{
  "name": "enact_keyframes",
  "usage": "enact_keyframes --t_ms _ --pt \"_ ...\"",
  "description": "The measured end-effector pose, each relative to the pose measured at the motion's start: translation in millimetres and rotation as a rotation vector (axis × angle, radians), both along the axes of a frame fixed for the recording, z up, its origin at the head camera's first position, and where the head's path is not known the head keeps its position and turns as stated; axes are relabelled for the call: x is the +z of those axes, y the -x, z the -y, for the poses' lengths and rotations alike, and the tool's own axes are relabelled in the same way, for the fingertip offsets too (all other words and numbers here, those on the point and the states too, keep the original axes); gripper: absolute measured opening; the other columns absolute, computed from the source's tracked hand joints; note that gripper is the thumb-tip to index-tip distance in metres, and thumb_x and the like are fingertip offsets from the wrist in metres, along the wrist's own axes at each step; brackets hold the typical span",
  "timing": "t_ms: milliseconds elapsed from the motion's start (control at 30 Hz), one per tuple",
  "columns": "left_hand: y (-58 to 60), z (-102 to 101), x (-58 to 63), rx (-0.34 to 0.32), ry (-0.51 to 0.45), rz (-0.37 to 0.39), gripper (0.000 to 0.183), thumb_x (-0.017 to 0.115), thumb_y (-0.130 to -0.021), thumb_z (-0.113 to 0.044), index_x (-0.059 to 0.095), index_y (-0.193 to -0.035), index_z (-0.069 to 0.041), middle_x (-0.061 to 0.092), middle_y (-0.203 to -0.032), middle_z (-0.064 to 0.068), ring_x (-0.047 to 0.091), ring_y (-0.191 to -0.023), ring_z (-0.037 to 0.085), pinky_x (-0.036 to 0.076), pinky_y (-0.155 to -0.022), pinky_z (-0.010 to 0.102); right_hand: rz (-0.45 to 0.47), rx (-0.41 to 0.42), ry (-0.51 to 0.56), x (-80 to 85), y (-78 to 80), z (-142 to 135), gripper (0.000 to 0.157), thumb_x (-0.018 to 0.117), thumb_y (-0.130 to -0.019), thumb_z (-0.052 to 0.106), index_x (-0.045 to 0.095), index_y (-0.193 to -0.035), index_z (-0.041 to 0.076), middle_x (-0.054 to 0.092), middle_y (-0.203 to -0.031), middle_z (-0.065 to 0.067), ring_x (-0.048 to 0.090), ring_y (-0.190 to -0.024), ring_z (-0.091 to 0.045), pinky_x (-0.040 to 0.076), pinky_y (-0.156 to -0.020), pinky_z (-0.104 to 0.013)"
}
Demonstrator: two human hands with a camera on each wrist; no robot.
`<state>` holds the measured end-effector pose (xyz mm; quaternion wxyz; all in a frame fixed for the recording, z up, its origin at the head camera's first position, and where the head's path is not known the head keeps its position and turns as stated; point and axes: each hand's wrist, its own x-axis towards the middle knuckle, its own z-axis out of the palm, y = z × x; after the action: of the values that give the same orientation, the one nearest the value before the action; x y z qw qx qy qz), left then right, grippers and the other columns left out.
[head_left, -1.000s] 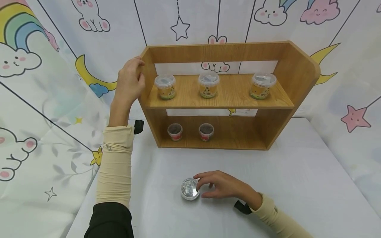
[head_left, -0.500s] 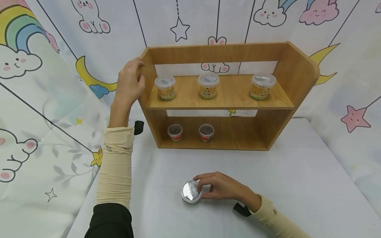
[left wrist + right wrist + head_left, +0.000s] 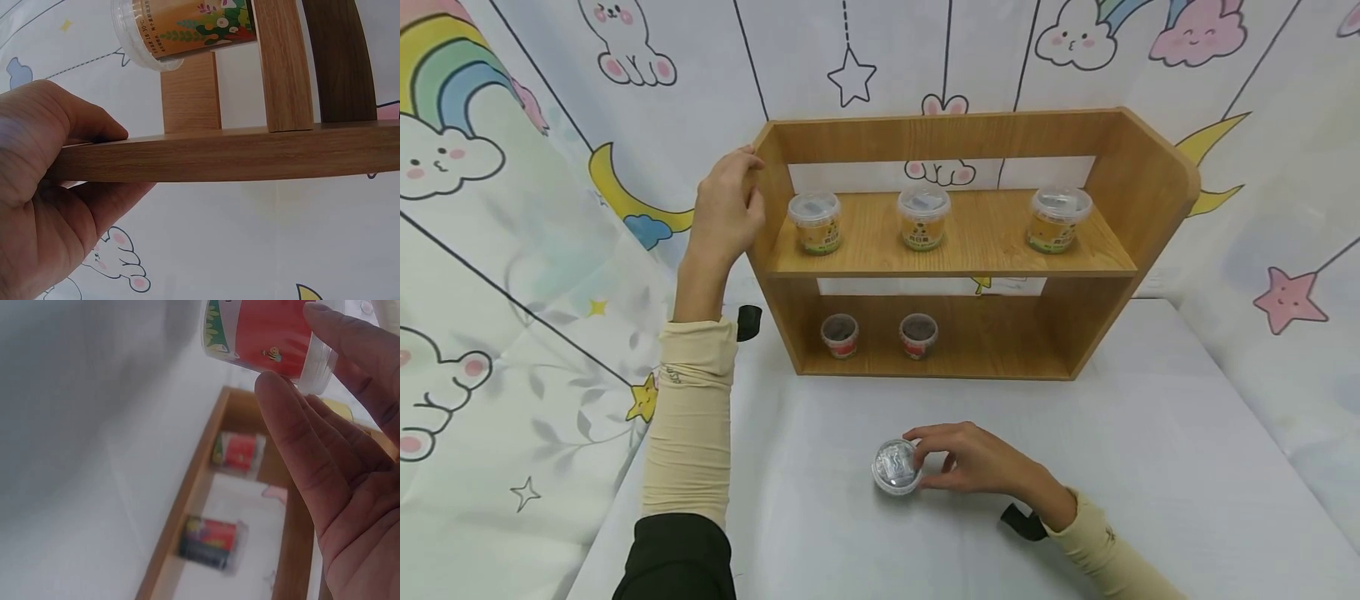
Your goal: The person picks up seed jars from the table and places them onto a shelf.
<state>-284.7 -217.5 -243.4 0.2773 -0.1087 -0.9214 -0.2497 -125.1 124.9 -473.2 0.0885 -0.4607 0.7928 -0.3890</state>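
Observation:
In the head view my left hand [image 3: 724, 208] holds the upper left side of a two-tier wooden shelf [image 3: 977, 337]. The left wrist view shows its fingers and thumb on either face of the side panel [image 3: 200, 156]. Low in the head view, my right hand [image 3: 981, 458] pinches a small round tub [image 3: 895, 468] between thumb and fingers at its lid side. From the right wrist this tub [image 3: 269, 331] shows a red label with a bee on it and a clear lid.
Three yellow-labelled tubs, left [image 3: 815, 223], middle [image 3: 922, 218] and right [image 3: 1057, 220], stand on the upper board. Two smaller red-labelled tubs [image 3: 840, 336] stand on the lower board, left and centre. White cloth [image 3: 820, 533] covers the table; printed sheets [image 3: 580, 333] hang around it.
My right hand has closed its fingers on the small tub and moved it slightly right and toward the shelf. My left hand stays on the side panel.

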Motion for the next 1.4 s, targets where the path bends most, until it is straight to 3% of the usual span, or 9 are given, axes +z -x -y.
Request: enact_keyframes --t_ms 233,700,1067,1400 --pt "0.0 1.3 -1.0 -0.002 0.001 -0.009 0.036 0.05 -0.097 0.0 0.055 -0.132 0.0 0.043 -0.151 0.007 0.037 -0.14 0.018 0.033 -0.111 0.032 0.01 -0.068 -0.002 6.1 6.9 -19.4 0.023 0.082 -0.082 0.015 0.068 -0.099 0.022 0.061 -0.133 -0.005 0.062 -0.114 -0.021 0.057 -0.066 -0.023" --pt "-0.6 3.0 -1.4 -0.005 -0.002 -0.009 0.035 0.05 -0.097 0.0 0.055 -0.132 0.0 0.043 -0.151 0.008 0.037 -0.14 0.018 0.033 -0.111 0.032 -0.093 -0.264 0.012 13.1 24.1 -74.9 0.028 0.086 -0.077 0.013 0.069 -0.097 0.023 0.064 -0.128 -0.009 0.065 -0.107 -0.022 0.058 -0.064 -0.025" --pt "0.1 1.7 -0.8 -0.011 0.001 -0.013 0.035 0.05 -0.097 0.0 0.055 -0.131 0.001 0.044 -0.151 0.008 0.037 -0.14 0.018 0.032 -0.111 0.031 -0.142 -0.39 0.071 9.9 38.1 -113.6 0.031 0.088 -0.073 0.014 0.068 -0.097 0.02 0.066 -0.124 -0.008 0.065 -0.105 -0.017 0.058 -0.063 -0.026" --pt "0.3 0.9 0.1 -0.012 -0.001 -0.01 0.035 0.05 -0.097 0.001 0.055 -0.132 0.001 0.044 -0.15 0.008 0.038 -0.139 0.018 0.033 -0.111 0.031 -0.157 -0.495 0.045 9.1 48.4 -139.8 0.032 0.089 -0.072 0.012 0.07 -0.096 0.019 0.067 -0.122 -0.008 0.067 -0.1 -0.014 0.058 -0.066 -0.026"
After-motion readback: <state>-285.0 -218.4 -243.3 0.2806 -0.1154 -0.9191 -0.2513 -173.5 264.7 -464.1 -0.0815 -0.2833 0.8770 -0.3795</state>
